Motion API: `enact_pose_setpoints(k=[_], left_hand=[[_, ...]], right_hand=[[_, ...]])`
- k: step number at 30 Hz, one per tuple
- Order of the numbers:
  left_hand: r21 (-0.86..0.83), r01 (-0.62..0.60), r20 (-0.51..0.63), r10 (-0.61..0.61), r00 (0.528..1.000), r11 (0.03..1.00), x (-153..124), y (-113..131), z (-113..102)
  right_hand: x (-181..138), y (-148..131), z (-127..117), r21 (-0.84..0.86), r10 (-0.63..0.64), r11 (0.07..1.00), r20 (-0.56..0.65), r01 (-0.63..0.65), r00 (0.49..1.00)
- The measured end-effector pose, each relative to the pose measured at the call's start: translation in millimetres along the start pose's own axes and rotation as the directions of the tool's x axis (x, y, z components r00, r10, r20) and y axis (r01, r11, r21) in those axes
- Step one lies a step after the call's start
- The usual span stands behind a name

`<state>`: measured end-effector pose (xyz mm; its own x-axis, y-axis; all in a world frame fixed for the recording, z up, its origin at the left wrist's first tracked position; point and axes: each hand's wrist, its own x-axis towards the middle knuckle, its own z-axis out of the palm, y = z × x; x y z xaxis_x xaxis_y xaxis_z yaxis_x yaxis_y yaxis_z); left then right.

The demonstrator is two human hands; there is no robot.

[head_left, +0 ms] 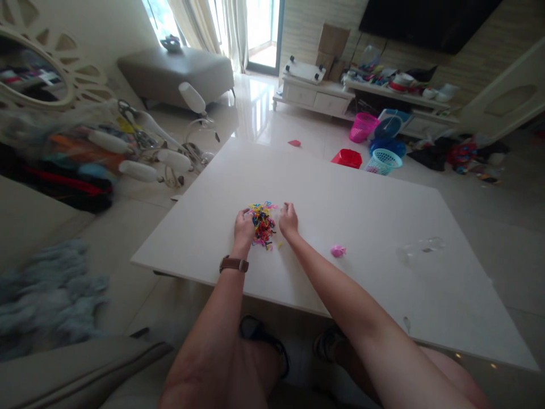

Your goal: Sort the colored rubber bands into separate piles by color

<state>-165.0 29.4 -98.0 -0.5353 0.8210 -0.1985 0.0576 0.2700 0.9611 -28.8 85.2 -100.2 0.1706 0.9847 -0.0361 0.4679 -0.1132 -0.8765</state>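
Observation:
A loose heap of small multicoloured rubber bands (pixel 264 226) lies on the white table (pixel 238 170). My left hand (pixel 244 229), with a brown watch (pixel 234 264) on its wrist, rests against the heap's left side; its fingers are curled closed, and what they hold is hidden. Just right of the heap is my right hand (pixel 288 220), fingers bent in together. Whether something small is pinched there is too fine to make out. A small pink object (pixel 338 251) sits farther right on the tabletop, its kind unclear.
A clear plastic bottle (pixel 421 249) lies on its side toward the table's right. Beyond the far edge stand a red container (pixel 347 158), a light-blue basket (pixel 384 162) and a pink basket (pixel 363 127). A lamp with white shades (pixel 174 162) is at the left.

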Motion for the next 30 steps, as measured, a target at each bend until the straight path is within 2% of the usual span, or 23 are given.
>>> enact_pose_setpoints(k=[3, 5, 7, 10, 12, 16, 18, 19, 21, 23, 25, 27, 28, 30], left_hand=[[-0.013, -0.007, -0.025, 0.007, 1.000, 1.000, 1.7, -2.3, -1.5], [-0.014, -0.003, -0.045, 0.002, 0.999, 1.000, 3.0, -3.4, -3.6], [-0.023, 0.015, -0.068, -0.016, 0.998, 1.000, 4.0, -2.9, -4.8], [-0.066, 0.037, -0.114, -0.045, 0.992, 0.997, 4.1, 0.6, -3.2], [-0.101, 0.028, -0.143, -0.042, 0.989, 0.994, 3.1, 3.1, -1.1], [-0.171, -0.012, -0.156, -0.016, 0.988, 0.985, 0.4, 3.8, -1.8], [-0.167, -0.046, -0.171, 0.017, 0.985, 0.985, -0.1, 2.4, -4.1], [-0.153, -0.066, -0.180, 0.038, 0.983, 0.986, -0.2, 1.8, -4.6], [-0.120, -0.098, -0.192, 0.074, 0.979, 0.988, -0.9, 1.5, -3.4], [-0.088, -0.116, -0.190, 0.098, 0.977, 0.989, -3.6, 3.7, 1.4], [-0.028, -0.135, -0.167, 0.128, 0.978, 0.990, -9.7, 9.4, 8.1], [0.077, -0.211, -0.113, 0.219, 0.969, 0.974, -19.2, 17.8, 14.6], [0.132, -0.282, -0.068, 0.293, 0.954, 0.950, -25.2, 22.4, 17.5], [0.202, -0.446, 0.067, 0.442, 0.895, 0.872, -39.2, 30.4, 23.5]], right_hand=[[-15.2, -7.2, 9.8, 0.116, -0.136, 0.985, 0.095, 0.125, 0.986], [-26.6, -7.2, 1.5, 0.182, -0.211, 0.962, 0.035, 0.202, 0.977], [-40.4, 0.5, -14.4, 0.201, -0.153, 0.965, -0.099, 0.170, 0.983], [-68.0, 16.8, -26.0, 0.266, 0.076, 0.964, -0.188, -0.024, 0.979], [-86.2, 19.7, -13.4, 0.305, 0.148, 0.948, -0.179, -0.088, 0.973], [-101.2, -6.8, 34.2, 0.452, 0.097, 0.892, -0.147, -0.020, 0.984], [-97.1, -24.1, 40.8, 0.452, 0.048, 0.892, -0.142, 0.022, 0.989], [-93.6, -29.8, 35.2, 0.424, -0.014, 0.902, -0.164, 0.083, 0.986], [-85.1, -32.5, 6.2, 0.309, -0.146, 0.927, -0.223, 0.212, 0.964], [-75.6, -23.5, -40.5, 0.106, -0.267, 0.950, -0.204, 0.293, 0.942], [-66.0, -5.9, -93.8, -0.161, -0.327, 0.937, -0.079, 0.311, 0.942], [-59.3, 17.0, -142.9, -0.385, -0.309, 0.864, 0.105, 0.325, 0.945], [-58.2, 29.5, -163.5, -0.466, -0.279, 0.820, 0.182, 0.333, 0.943], [-61.6, 54.3, -194.9, -0.563, -0.214, 0.756, 0.267, 0.333, 0.940]])
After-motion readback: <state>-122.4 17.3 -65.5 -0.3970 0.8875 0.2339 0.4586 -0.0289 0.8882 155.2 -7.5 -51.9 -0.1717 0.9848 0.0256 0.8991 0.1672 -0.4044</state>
